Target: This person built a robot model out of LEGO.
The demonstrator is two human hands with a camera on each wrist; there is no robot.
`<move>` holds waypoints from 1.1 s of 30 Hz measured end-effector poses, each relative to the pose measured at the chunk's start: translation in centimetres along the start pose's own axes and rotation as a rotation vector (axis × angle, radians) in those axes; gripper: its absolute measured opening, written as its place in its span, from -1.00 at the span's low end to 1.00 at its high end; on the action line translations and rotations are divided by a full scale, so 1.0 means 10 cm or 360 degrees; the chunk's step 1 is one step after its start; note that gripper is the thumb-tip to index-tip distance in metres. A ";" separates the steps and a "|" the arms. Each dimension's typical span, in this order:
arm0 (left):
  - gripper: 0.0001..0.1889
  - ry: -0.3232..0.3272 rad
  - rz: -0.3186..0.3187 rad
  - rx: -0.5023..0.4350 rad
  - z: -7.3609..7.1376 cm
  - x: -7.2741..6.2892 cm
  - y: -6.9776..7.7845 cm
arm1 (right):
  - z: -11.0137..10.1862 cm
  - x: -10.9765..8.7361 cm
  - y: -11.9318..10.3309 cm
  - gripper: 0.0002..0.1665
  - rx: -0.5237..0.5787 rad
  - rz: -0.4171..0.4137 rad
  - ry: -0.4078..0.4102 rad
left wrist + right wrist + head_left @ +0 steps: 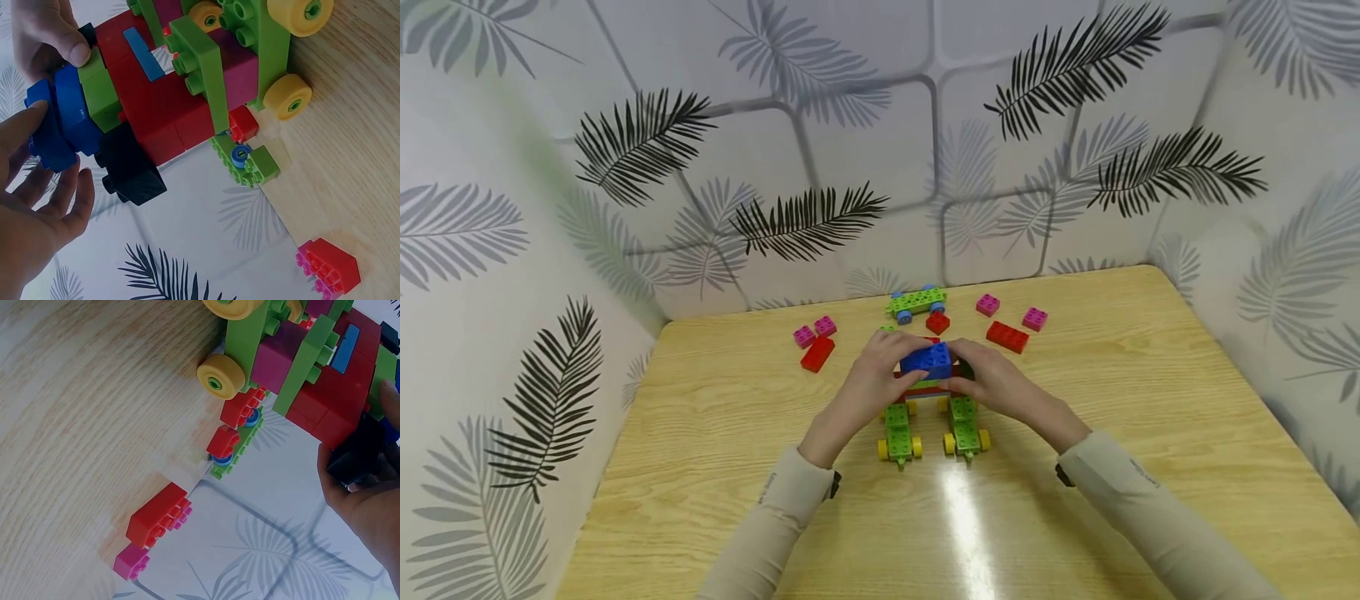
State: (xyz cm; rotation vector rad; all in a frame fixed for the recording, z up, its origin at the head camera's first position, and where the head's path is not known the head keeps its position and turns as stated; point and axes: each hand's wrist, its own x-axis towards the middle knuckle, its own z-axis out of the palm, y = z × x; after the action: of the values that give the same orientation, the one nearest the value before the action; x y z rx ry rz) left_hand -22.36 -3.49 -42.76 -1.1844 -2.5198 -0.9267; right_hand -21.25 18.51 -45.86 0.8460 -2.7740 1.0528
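Both hands are at the top of a tall toy-brick build, which stands on two green wheeled bases [898, 446] with yellow wheels [287, 97]. My left hand [874, 371] pinches the upper blue brick [45, 134], thumb on its near side and fingers behind. Another blue brick [75, 109] lies right under it, over lime bricks [103, 97] and a wide layer of red bricks [159, 115]. From the other side my right hand [1000, 383] grips the build's upper part, its thumb on the lime brick and fingers around a black brick [356, 450].
Behind the build lies a green wheeled base [917, 302] with blue wheels, beside a small red brick [937, 322]. Red brick [817, 354] and pink bricks lie at left; another red brick [1007, 337] and pink bricks [988, 304] at right. A patterned wall backs the wooden table [715, 467].
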 end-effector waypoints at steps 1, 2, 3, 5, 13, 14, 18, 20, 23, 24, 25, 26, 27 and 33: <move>-0.62 0.0004 0.0004 0.0002 0.00 0.00 -0.01 | 0.00 0.00 0.00 -0.47 0.0002 0.0004 0.0001; -0.62 0.0004 0.0002 0.0008 0.01 -0.01 -0.01 | 0.01 0.00 0.00 -0.45 0.0014 0.0008 0.0004; -0.62 0.0000 0.0001 0.0009 0.01 -0.01 -0.02 | 0.01 0.00 -0.01 -0.41 0.0026 0.0008 0.0009; -0.61 -0.0016 -0.0004 0.0024 0.02 -0.01 -0.02 | 0.02 -0.01 -0.01 -0.32 0.0057 0.0005 0.0022; -0.54 -0.0026 0.0000 0.0063 0.06 -0.04 -0.08 | 0.06 -0.04 -0.02 -0.15 0.0056 -0.0051 0.0075; -0.51 -0.0019 0.0000 0.0065 0.07 -0.06 -0.09 | 0.06 -0.04 -0.03 -0.14 0.0039 -0.0049 0.0081; -0.45 0.0014 -0.0035 0.0045 0.08 -0.13 -0.15 | 0.06 -0.03 -0.04 -0.11 -0.0031 -0.0048 0.0110; -0.45 0.0039 -0.0061 0.0001 0.09 -0.17 -0.17 | 0.07 -0.04 -0.05 -0.10 -0.0059 -0.0052 0.0128; -0.45 0.0069 -0.0085 -0.0054 0.09 -0.20 -0.20 | 0.07 -0.04 -0.05 -0.08 -0.0081 -0.0059 0.0138; -0.44 0.0074 -0.0091 -0.0066 0.10 -0.21 -0.20 | 0.07 -0.04 -0.05 -0.07 -0.0083 -0.0061 0.0136; -0.44 0.0076 -0.0092 -0.0073 0.10 -0.22 -0.21 | 0.07 -0.04 -0.05 -0.07 -0.0084 -0.0058 0.0132; -0.44 0.0076 -0.0090 -0.0074 0.10 -0.23 -0.22 | 0.07 -0.05 -0.05 -0.07 -0.0090 -0.0056 0.0129; -0.44 0.0075 -0.0089 -0.0075 0.10 -0.23 -0.22 | 0.07 -0.05 -0.05 -0.08 -0.0091 -0.0055 0.0125; -0.40 0.0088 -0.0078 -0.0051 0.12 -0.24 -0.24 | 0.06 -0.05 -0.06 -0.11 -0.0172 -0.0046 0.0140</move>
State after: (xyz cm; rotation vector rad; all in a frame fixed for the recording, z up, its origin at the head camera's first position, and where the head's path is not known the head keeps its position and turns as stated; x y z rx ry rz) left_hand -22.45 -5.41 -45.78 -1.0951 -2.5100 -1.0008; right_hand -20.45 17.93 -46.08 0.8033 -2.7091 0.9033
